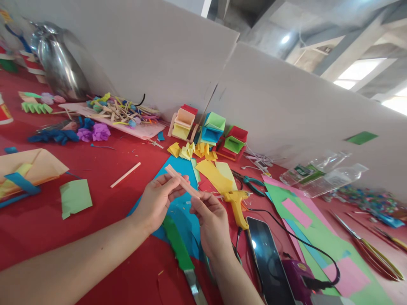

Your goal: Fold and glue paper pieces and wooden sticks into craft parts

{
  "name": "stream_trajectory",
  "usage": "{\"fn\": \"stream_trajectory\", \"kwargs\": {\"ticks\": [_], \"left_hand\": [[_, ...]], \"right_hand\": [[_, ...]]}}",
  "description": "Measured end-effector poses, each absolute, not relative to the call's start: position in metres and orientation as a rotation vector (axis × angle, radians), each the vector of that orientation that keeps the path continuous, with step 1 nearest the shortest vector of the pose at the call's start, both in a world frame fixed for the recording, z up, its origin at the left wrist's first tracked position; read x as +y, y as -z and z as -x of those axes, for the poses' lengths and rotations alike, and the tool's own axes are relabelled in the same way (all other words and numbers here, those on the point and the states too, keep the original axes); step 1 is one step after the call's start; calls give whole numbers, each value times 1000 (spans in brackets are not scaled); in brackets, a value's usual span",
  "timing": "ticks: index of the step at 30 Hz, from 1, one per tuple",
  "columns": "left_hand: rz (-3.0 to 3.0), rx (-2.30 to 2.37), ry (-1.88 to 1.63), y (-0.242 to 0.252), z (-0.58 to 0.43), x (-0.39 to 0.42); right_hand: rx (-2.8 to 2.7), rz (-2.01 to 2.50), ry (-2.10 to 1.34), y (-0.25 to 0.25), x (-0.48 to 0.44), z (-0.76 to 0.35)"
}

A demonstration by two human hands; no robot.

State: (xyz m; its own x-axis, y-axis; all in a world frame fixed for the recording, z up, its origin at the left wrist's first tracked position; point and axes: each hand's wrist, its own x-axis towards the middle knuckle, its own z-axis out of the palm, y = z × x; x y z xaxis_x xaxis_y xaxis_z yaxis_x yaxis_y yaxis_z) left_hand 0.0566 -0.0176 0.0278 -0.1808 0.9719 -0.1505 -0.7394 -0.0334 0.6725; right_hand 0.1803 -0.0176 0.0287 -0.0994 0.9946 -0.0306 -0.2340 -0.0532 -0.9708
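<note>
Between my two hands runs a narrow pale pink strip [182, 182], apparently folded paper, held slantwise above a blue paper sheet [187, 216]. My left hand [159, 197] pinches it near its upper middle. At its lower end, the thumb and fingers of my right hand [211, 218] are closed on it. Below them lies a green-handled knife [178, 243] with its blade toward me. A yellow glue gun [237, 203] rests just right of my right hand. Left of my left hand, a thin wooden stick [125, 175] lies on the red tabletop [104, 228].
Folded paper stacks [213, 127] stand by the wall behind yellow folded pieces [187, 150]. A phone [270, 262], pliers [254, 185], scissors [372, 250] and plastic bottles [337, 178] are at right. Left are a green paper piece [75, 197], crepe paper [93, 132] and a metal jug [62, 63].
</note>
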Motion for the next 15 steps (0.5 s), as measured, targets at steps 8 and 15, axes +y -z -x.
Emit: {"fn": "stream_trajectory", "kwargs": {"ticks": [8,15], "left_hand": [[-461,679,-1604,-29,-56,-17],[-508,625,-1607,-28,-55,-17]], "right_hand": [[-907,970,-1638,-35,-18,-185],[-721,938,-1839,-40,-19,-190]]}}
